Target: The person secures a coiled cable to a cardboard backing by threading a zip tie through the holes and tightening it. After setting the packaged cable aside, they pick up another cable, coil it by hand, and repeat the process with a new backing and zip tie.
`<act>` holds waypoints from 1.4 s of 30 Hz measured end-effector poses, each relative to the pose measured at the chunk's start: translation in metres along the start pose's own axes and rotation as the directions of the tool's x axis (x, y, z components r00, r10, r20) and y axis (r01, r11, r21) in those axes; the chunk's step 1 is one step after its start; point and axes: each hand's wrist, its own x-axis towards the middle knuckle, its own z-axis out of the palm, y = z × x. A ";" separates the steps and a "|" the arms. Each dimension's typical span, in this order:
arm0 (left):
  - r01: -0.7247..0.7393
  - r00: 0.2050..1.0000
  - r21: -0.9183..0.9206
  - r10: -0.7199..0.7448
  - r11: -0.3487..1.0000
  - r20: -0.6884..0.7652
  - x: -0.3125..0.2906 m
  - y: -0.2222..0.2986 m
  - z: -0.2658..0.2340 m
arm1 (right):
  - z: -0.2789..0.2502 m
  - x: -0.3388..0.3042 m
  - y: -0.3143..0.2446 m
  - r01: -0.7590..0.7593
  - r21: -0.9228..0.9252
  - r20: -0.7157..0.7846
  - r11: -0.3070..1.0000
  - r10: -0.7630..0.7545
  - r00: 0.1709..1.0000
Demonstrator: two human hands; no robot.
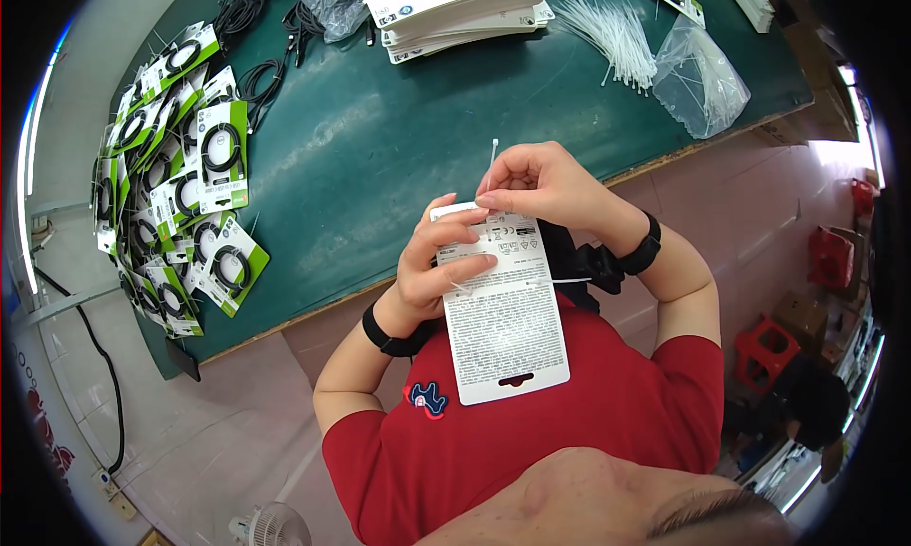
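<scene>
My left hand (432,259) grips a white packaging card (508,342) along its left side, with fingers across its upper part. The card's printed back faces up, and a hang slot shows at its near end. At the card's far edge, my right hand (536,187) pinches a thin white cable tie (492,162), whose head points up and away. A second white cable tie (569,280) sticks out from the card's right side. Something black hangs behind the card beside my right wrist; its shape is mostly hidden.
On the green table (342,176), carded black cables (223,157) are heaped at the left. Loose black cables (249,5) lie at the far left. A stack of cards (455,19), loose cable ties (612,38) and a plastic bag of ties (700,76) lie along the far side.
</scene>
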 end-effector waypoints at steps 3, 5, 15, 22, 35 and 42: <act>-0.003 1.000 0.009 0.002 1.000 0.015 -0.003 -0.002 0.001 | -0.001 0.000 0.003 -0.021 -0.002 0.023 1.000 0.021 1.000; -0.004 1.000 0.014 0.003 1.000 0.022 -0.004 -0.003 0.000 | -0.003 0.000 0.003 -0.031 -0.004 0.035 0.999 0.032 0.999; 0.023 0.998 0.081 -0.027 0.996 0.049 -0.003 -0.005 -0.008 | -0.002 -0.003 -0.006 -0.042 0.052 -0.001 0.998 0.042 0.999; 0.020 0.999 0.065 -0.023 0.998 0.048 -0.004 -0.002 -0.006 | 0.000 -0.005 -0.011 0.012 -0.149 0.035 0.989 -0.007 0.999; 0.010 0.996 0.073 -0.016 0.997 0.083 -0.006 0.000 -0.004 | -0.002 0.001 0.007 0.290 -0.380 0.134 0.878 -0.257 0.957; -0.010 1.000 0.033 0.009 0.999 0.019 -0.004 0.002 -0.003 | 0.004 -0.002 0.023 0.211 -0.195 0.120 0.958 -0.190 0.974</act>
